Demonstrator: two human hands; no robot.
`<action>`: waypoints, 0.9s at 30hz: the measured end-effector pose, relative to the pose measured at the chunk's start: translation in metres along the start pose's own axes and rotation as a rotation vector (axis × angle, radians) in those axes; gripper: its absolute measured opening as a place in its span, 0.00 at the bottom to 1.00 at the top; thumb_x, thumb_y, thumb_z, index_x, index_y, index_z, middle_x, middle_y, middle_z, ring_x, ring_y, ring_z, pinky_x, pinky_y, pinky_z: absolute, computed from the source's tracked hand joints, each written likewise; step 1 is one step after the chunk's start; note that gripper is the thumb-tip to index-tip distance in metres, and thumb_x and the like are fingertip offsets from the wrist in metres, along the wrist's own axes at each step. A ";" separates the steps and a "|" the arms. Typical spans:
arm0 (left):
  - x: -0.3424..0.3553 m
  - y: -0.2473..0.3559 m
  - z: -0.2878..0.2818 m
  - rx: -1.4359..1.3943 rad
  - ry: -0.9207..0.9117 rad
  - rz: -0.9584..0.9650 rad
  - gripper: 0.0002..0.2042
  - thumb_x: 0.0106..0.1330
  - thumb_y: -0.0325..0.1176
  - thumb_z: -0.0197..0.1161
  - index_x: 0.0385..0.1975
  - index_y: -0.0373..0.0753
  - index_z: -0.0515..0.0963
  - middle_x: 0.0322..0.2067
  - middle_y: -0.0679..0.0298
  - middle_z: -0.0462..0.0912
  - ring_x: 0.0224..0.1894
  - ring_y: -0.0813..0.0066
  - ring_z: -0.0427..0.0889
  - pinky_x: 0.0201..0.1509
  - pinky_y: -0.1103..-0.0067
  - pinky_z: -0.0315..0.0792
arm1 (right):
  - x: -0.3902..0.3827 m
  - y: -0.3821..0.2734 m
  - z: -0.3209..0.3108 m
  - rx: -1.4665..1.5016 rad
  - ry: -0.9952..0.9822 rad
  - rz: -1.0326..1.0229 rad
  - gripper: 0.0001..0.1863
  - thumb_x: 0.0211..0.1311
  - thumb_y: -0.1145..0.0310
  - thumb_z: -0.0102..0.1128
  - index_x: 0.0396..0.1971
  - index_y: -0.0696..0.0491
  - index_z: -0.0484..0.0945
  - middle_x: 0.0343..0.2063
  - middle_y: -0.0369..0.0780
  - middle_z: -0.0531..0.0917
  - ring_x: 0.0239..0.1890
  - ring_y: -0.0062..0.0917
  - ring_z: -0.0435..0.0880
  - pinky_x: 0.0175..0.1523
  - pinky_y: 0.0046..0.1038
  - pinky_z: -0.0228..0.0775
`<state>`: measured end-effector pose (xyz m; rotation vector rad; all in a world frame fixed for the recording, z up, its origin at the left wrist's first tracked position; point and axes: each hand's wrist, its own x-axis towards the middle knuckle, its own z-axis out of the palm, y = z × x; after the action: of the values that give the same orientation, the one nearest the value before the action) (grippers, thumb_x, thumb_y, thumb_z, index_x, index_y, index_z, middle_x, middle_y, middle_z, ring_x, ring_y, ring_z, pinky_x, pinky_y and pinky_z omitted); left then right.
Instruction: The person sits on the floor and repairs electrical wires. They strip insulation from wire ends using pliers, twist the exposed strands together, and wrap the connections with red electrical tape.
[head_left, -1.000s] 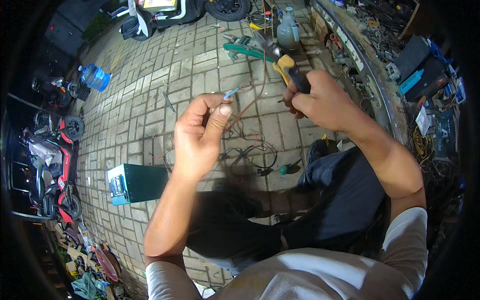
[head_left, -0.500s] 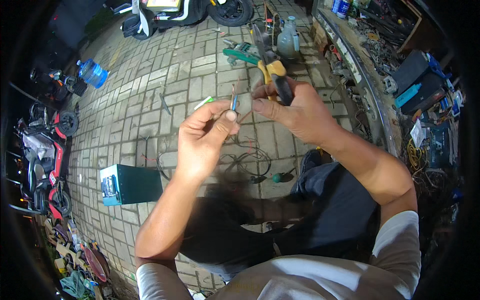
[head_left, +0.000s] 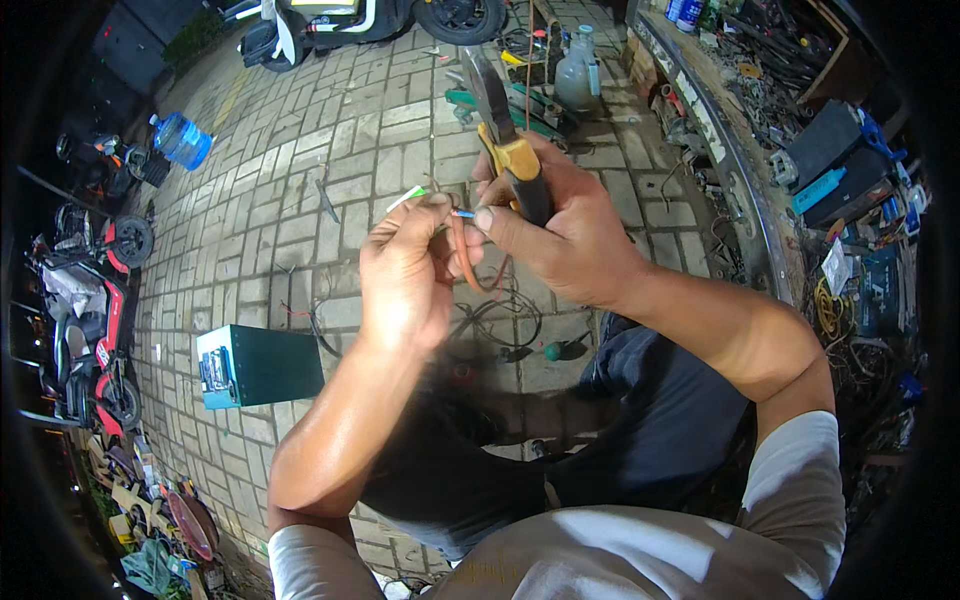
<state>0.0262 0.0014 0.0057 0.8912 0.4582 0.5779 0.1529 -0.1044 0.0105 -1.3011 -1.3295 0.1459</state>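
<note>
**Hands close together over thin wires**

Both hands have drawn together since the earlier frames, when the right one stood apart toward the upper right; now they meet near the upper middle of the frame.

Head view: the left hand [head_left: 405, 270] curls its fingers shut, pinching thin wires [head_left: 462, 250] between thumb and forefinger, a blue-tipped strand and a brown one looping down just below. The right hand [head_left: 560, 235] touches those same wires with its thumb and forefinger tips, while its other fingers clamp the yellow-and-black handles of a pair of pliers [head_left: 505, 130], whose metal nose points up toward the top edge. A white-green strand sticks out to the left of the left hand.

Below the hands, on the brick paving [head_left: 300, 200], lies a tangle of dark cable [head_left: 505, 320]. A green box [head_left: 260, 365] sits at centre left. A blue water bottle [head_left: 180, 140] lies at upper left, red scooters [head_left: 90, 300] stand along the left edge, and a cluttered workbench [head_left: 760, 130] curves down the right.
</note>
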 end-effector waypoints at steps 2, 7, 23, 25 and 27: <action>0.001 0.001 0.002 -0.026 0.039 -0.001 0.06 0.65 0.30 0.56 0.29 0.36 0.73 0.20 0.62 0.78 0.21 0.77 0.76 0.23 0.85 0.69 | 0.002 0.000 0.001 0.012 0.031 -0.004 0.09 0.55 0.66 0.60 0.28 0.58 0.77 0.31 0.42 0.78 0.42 0.32 0.75 0.47 0.32 0.66; -0.006 0.006 0.005 0.005 -0.121 0.199 0.07 0.63 0.25 0.58 0.38 0.36 0.69 0.26 0.61 0.78 0.24 0.76 0.75 0.29 0.82 0.70 | 0.007 -0.013 -0.008 0.158 0.090 0.319 0.12 0.53 0.66 0.64 0.30 0.59 0.76 0.30 0.38 0.78 0.34 0.24 0.77 0.42 0.27 0.69; -0.016 0.017 0.009 0.275 -0.110 0.387 0.04 0.64 0.26 0.59 0.34 0.33 0.75 0.28 0.65 0.76 0.26 0.77 0.74 0.33 0.82 0.69 | 0.004 -0.003 -0.023 0.154 -0.048 0.445 0.16 0.58 0.61 0.62 0.36 0.61 0.77 0.19 0.32 0.75 0.23 0.14 0.70 0.30 0.23 0.64; -0.020 0.022 0.009 0.307 -0.058 0.406 0.04 0.64 0.26 0.60 0.34 0.33 0.75 0.26 0.65 0.76 0.26 0.78 0.73 0.31 0.83 0.68 | -0.002 0.002 -0.026 -0.021 -0.079 0.435 0.11 0.56 0.67 0.60 0.33 0.60 0.76 0.24 0.38 0.78 0.28 0.24 0.77 0.37 0.28 0.68; -0.018 0.022 0.002 0.365 -0.021 0.449 0.03 0.63 0.25 0.60 0.33 0.34 0.75 0.23 0.67 0.75 0.23 0.80 0.71 0.29 0.84 0.66 | -0.005 -0.003 -0.031 -0.159 -0.227 0.413 0.13 0.60 0.71 0.59 0.43 0.58 0.73 0.33 0.36 0.78 0.39 0.18 0.77 0.47 0.25 0.68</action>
<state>0.0078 0.0000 0.0271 1.3647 0.3485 0.9105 0.1732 -0.1278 0.0183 -1.7253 -1.2625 0.4942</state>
